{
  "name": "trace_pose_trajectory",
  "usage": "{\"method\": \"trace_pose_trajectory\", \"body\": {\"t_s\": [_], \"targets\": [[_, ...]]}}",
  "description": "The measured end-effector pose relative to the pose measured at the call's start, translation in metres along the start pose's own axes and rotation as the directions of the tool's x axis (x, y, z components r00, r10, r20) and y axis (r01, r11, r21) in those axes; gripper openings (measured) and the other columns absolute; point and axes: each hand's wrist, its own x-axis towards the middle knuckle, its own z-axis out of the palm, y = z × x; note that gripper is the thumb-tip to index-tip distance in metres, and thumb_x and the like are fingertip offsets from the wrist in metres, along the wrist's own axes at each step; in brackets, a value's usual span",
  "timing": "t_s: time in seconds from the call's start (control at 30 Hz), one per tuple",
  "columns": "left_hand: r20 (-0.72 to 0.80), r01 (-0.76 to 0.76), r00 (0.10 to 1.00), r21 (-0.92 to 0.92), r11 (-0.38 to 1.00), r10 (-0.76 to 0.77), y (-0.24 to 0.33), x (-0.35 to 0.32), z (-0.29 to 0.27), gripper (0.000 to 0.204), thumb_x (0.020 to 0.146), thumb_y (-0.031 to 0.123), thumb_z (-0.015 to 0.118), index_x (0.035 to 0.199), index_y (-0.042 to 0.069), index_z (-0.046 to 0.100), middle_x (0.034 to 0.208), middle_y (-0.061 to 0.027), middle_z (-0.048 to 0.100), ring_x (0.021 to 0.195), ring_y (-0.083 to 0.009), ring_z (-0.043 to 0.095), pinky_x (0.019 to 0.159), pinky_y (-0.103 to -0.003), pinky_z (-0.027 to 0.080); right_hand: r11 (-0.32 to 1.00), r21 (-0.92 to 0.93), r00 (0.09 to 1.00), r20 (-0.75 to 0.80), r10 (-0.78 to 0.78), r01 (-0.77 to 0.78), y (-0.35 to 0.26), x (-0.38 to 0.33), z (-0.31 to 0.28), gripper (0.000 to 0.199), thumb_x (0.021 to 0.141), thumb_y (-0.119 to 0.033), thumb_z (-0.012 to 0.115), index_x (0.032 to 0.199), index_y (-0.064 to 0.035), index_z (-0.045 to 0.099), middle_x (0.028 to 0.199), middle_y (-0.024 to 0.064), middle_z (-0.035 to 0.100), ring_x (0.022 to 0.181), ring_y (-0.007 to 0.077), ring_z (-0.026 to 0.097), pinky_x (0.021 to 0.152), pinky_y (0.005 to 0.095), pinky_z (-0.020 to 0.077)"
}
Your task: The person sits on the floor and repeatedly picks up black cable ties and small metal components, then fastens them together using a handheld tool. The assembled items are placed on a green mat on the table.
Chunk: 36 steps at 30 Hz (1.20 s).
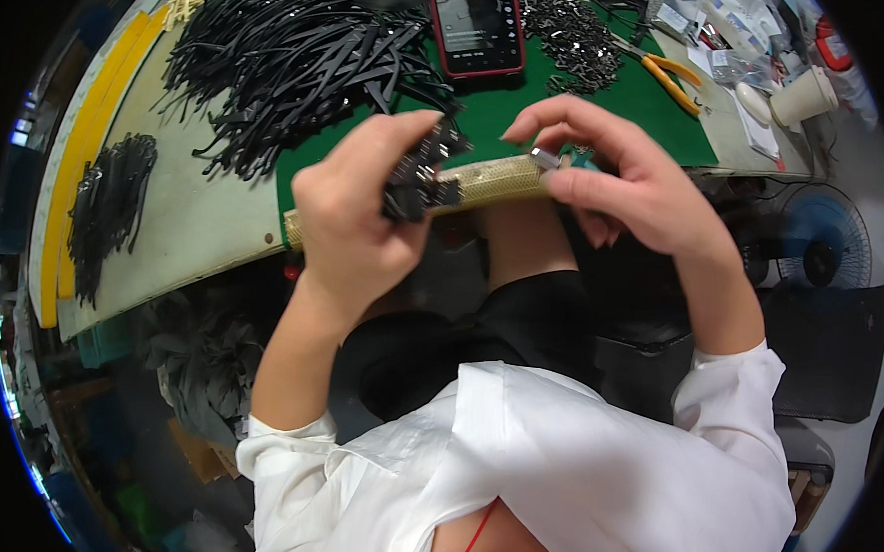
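My white collared shirt [572,459] fills the near view, a thin red cord [475,536] showing at its neck. Past it, the fingers of my left hand [355,188] are curled closed around a bundle of black strips with shiny dark fittings [418,181], above the counter's [207,226] near edge. My right hand [636,176] is nearby, index finger and thumb apart; a small silver metal piece [544,158] sits by the thumb tip, and I cannot tell whether I'm pinching it. A gold mesh-textured band [500,183] runs along that edge below both hands.

The edge curves away to my left, where pale surface separates a small bundle of black straps [115,198] from the green mat [680,129]. Ahead, a big heap of glossy black straps [293,62], a red-cased phone [477,33] and a pile of small dark metal parts [576,40] crowd the mat; yellow-handled pliers [674,84] lie right of them. Beyond stand a white cup [803,96], its inside hidden from me, and clear plastic bags [742,68] with contents I can't make out.
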Motion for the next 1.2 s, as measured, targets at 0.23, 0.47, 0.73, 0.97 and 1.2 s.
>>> {"method": "trace_pose_trajectory", "body": {"t_s": [0.23,0.47,0.73,0.97,1.2], "targets": [[-0.023,-0.105,0.994,0.098,0.990,0.108,0.009,0.001,0.003,0.042,0.063,-0.004,0.069,0.105,-0.001,0.067,0.076,-0.0114,0.065,0.061,-0.0246,0.064,0.054,-0.031,0.051,0.846,0.532,0.998,0.027,-0.051,0.029,0.000,0.001,0.034,0.037,0.095,-0.018,0.062,0.130,-0.0096,0.053,0.098,0.0039,0.057,0.048,0.0055,0.051,0.038,0.0187,0.0329],[-0.027,-0.062,0.998,0.041,0.997,0.063,0.009,-0.001,0.004,0.042,0.064,-0.003,0.072,0.105,-0.002,0.068,0.076,-0.0113,0.065,0.060,-0.0230,0.064,0.053,-0.030,0.050,0.825,0.565,0.999,0.041,-0.034,0.004,-0.004,-0.001,0.037,0.036,0.095,-0.018,0.061,0.129,-0.0086,0.052,0.099,0.0048,0.057,0.049,0.0062,0.053,0.039,0.0185,0.0360],[-0.002,-0.212,0.976,0.175,0.961,0.216,0.012,0.001,0.001,0.038,0.070,-0.001,0.071,0.108,-0.005,0.067,0.075,-0.0120,0.064,0.059,-0.0216,0.063,0.054,-0.027,0.050,0.857,0.511,0.998,-0.029,-0.061,0.067,-0.006,-0.005,0.045,0.028,0.100,-0.019,0.052,0.123,-0.0043,0.048,0.080,0.0037,0.061,0.050,0.0058,0.052,0.043,0.0198,0.0396],[0.128,-0.166,0.981,0.174,0.971,0.144,0.009,-0.001,-0.005,0.045,0.063,-0.008,0.065,0.107,-0.005,0.066,0.075,-0.0138,0.063,0.060,-0.0254,0.063,0.054,-0.031,0.049,0.951,0.085,0.930,-0.254,-0.266,0.296,0.009,0.001,0.055,0.028,0.096,-0.013,0.055,0.117,0.0004,0.043,0.071,0.0102,0.062,0.056,0.0205,0.060,0.050,0.0321,0.0457],[0.173,-0.024,0.985,0.292,0.956,-0.028,-0.002,0.003,-0.004,0.040,0.064,-0.004,0.066,0.103,0.002,0.061,0.083,-0.0135,0.067,0.071,-0.0341,0.066,0.061,-0.038,0.052,0.685,-0.685,0.769,-0.291,-0.569,0.248,0.029,0.015,0.070,0.051,0.085,-0.014,0.070,0.125,0.0011,0.042,0.073,0.0162,0.063,0.064,0.0349,0.066,0.055,0.0400,0.0508]]}}
